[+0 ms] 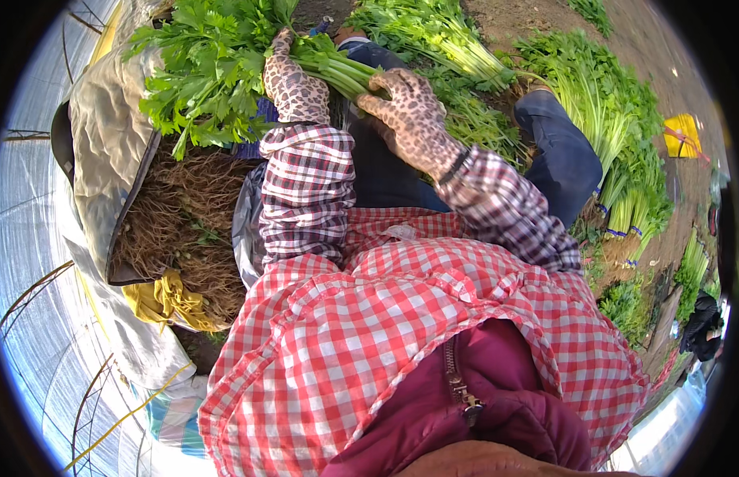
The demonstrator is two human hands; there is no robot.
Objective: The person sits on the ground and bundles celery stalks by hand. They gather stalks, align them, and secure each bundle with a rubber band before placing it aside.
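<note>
My left hand (pixel 295 86), in a leopard-print glove, is closed around a bunch of leafy celery (pixel 339 68) where the stalks meet the leaves. The leaves spread out to the left and the pale stalks point right. At the stalk ends, my right hand (pixel 414 113), gloved alike, has its thumb and fingers curled about the bases. Part of its grip is hidden behind the hand. Beyond my knees lie loose celery stalks (pixel 447 45) on the soil. To the right is a long pile of celery (pixel 602 101), with blue-banded bundles (pixel 628 217) at its near end.
On the left, a mass of brown roots (pixel 178 208) lies beside a beige padded cloth (pixel 110 119) and a knotted yellow cloth (pixel 166 301). Plastic sheeting (pixel 32 197) on metal framing rises behind. A yellow object (pixel 682 136) rests on the soil at far right.
</note>
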